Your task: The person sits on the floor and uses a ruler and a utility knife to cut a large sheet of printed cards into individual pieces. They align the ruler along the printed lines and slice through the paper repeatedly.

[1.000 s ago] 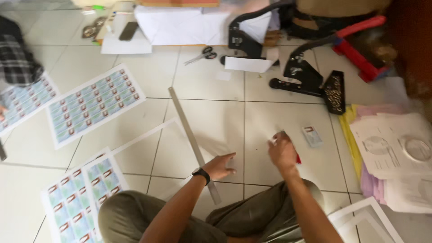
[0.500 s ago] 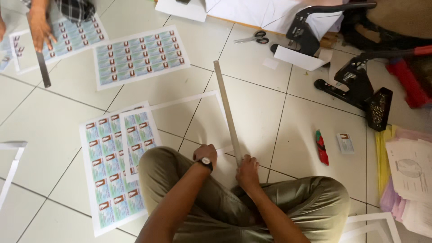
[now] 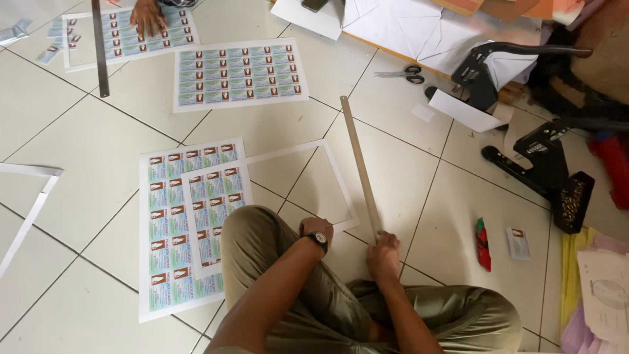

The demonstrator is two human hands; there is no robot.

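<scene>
The floor (image 3: 85, 131) is laid with large white glossy tiles, divided by thin dark grout lines and evenly lit by daylight.

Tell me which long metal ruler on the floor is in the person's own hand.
The pale steel ruler by the empty paper frame; their right hand grips its near end. The darker one lies far left.

Four printed sheets of small coloured cards: two overlapping near the knee (image 3: 171, 216) (image 3: 213, 213), one mid-floor (image 3: 239, 73), one top left (image 3: 141, 36). Two long grey metal rulers (image 3: 359, 164) (image 3: 99, 46). Two black punch machines (image 3: 488, 75) (image 3: 547, 174). One pair of black-handled scissors (image 3: 400, 73). One red utility knife (image 3: 483, 244) (beside one loose cut card (image 3: 519, 243)).
</scene>
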